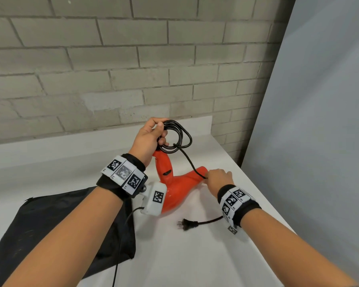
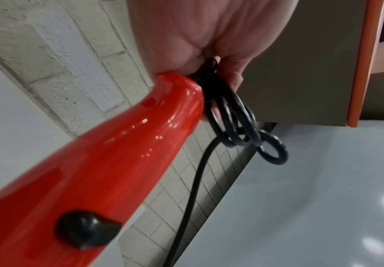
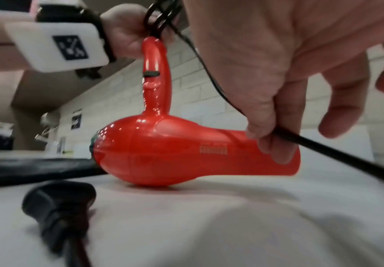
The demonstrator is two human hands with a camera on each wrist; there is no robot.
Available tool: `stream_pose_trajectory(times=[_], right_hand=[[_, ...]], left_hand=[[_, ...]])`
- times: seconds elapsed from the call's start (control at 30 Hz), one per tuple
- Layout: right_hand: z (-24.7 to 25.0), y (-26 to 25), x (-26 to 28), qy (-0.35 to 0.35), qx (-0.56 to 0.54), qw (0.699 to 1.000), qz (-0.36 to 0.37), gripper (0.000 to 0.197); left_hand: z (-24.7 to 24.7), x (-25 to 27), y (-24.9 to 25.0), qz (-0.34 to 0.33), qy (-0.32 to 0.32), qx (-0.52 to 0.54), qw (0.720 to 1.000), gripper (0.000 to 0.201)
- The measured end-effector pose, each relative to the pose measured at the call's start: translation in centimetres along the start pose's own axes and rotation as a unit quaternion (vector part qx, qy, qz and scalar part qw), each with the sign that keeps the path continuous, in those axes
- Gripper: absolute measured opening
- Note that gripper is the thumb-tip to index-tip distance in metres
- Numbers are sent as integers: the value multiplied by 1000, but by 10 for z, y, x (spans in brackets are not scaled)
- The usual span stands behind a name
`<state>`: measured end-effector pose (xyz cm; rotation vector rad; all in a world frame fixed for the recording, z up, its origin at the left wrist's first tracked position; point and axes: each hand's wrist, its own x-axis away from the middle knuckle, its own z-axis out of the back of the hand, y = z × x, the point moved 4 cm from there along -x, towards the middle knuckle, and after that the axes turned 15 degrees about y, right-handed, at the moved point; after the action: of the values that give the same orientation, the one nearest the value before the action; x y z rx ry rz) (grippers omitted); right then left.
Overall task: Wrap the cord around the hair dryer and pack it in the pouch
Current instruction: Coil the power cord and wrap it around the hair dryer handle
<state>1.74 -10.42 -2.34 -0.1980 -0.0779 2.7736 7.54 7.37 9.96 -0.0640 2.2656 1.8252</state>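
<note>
The left hand (image 1: 148,139) grips the coiled cord (image 1: 177,135) at the handle end of the red hair dryer (image 1: 177,183). At its 4 o'clock, the right hand (image 1: 219,180) pinches the cord by the nozzle. The black pouch (image 1: 56,222) lies at the dryer's 8 o'clock.

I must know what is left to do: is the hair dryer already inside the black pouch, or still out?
Out. The hair dryer rests on the table beside the flat pouch.
</note>
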Motion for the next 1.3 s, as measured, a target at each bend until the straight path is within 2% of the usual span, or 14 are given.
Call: stream_pose_trajectory(times=[0.07, 0.13, 0.17, 0.27, 0.33, 0.43, 0.57, 0.63, 0.73, 0.83, 0.93, 1.03, 1.2, 1.3], right_hand=[[6, -6, -2, 29, -44, 998, 31, 35], [23, -19, -3, 36, -244, 968, 46, 44], [35, -28, -2, 37, -367, 928, 52, 45], [76, -51, 9, 90, -655, 748, 66, 36], [92, -54, 18, 160, -708, 684, 67, 30], [98, -52, 27, 232, -716, 656, 60, 24], [104, -51, 33, 251, -739, 620, 81, 27], [107, -52, 32, 257, -726, 633, 73, 21], [107, -59, 30, 241, -680, 688, 78, 23], [100, -62, 21, 207, -653, 725, 69, 53], [92, -70, 12, 87, -661, 739, 93, 72], [91, -77, 14, 42, -659, 736, 147, 41], [75, -55, 12, 116, -544, 821, 131, 12], [61, -41, 6, 140, -481, 857, 119, 17]], left_hand=[[-2, 2, 1, -4, -14, -4, 1000, 22], [-6, 5, 1, -6, -29, -11, 1000, 21], [-8, 5, 2, -7, -32, -11, 999, 21], [-11, 6, 2, -5, -35, -4, 999, 20], [-11, 6, 3, -6, -37, 4, 999, 20], [-9, 6, 2, -8, -35, 3, 999, 21], [-7, 4, 3, -14, -22, 4, 1000, 20], [-6, 3, 4, -11, -20, 13, 1000, 21], [-6, 2, 3, 5, -26, 24, 999, 22], [-4, 0, 3, 22, -48, 29, 998, 22], [-5, 0, 3, 36, -89, 31, 995, 21], [-7, 1, 4, 29, -119, 27, 992, 18], [-2, -1, 5, 27, -115, 16, 993, 22], [-2, 0, 4, 46, -131, 25, 990, 14]])
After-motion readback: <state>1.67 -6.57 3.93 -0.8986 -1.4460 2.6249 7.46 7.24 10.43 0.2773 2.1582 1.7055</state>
